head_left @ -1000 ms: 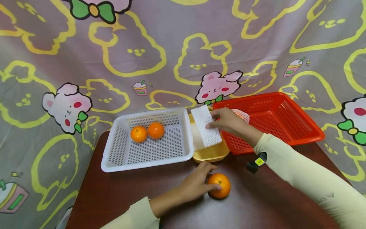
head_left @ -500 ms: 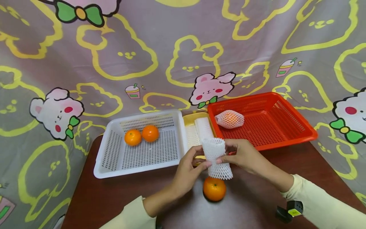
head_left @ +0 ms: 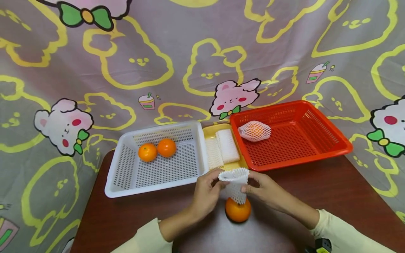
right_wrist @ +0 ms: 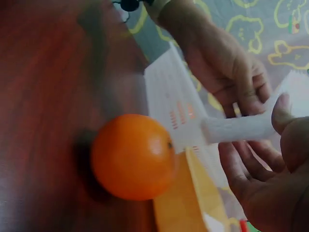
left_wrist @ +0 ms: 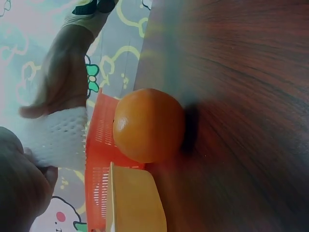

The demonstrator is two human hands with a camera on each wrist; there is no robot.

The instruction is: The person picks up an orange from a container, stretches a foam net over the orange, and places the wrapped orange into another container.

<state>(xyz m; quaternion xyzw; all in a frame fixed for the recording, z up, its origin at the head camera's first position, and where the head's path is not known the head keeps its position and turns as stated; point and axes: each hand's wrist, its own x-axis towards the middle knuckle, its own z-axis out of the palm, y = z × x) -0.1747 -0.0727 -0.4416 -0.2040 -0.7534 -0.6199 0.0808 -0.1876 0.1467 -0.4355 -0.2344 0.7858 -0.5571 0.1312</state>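
Note:
A white foam net sleeve (head_left: 235, 186) stands upright between my two hands, its top end spread into an oval mouth. My left hand (head_left: 205, 191) pinches its left side, and my right hand (head_left: 267, 189) grips the right side with the thumb in front. Right below the sleeve, an orange (head_left: 238, 211) rests on the table; in the left wrist view the sleeve's lower end is apart from that orange (left_wrist: 149, 125). The right wrist view shows thumb and fingers of both hands around the sleeve (right_wrist: 241, 128).
At the left, a white basket (head_left: 158, 186) holds two oranges (head_left: 157, 150). A yellow tray (head_left: 210, 131) with flat foam sleeves (head_left: 227, 146) stands between it and a red basket (head_left: 300, 156), which holds a net-wrapped orange (head_left: 254, 131). A patterned curtain (head_left: 177, 42) hangs behind the dark table (head_left: 126, 218).
My right hand has brought a sleeve from the yellow tray to above the orange. My left hand has let go of the orange and taken the sleeve's other side; the sleeve's mouth has opened.

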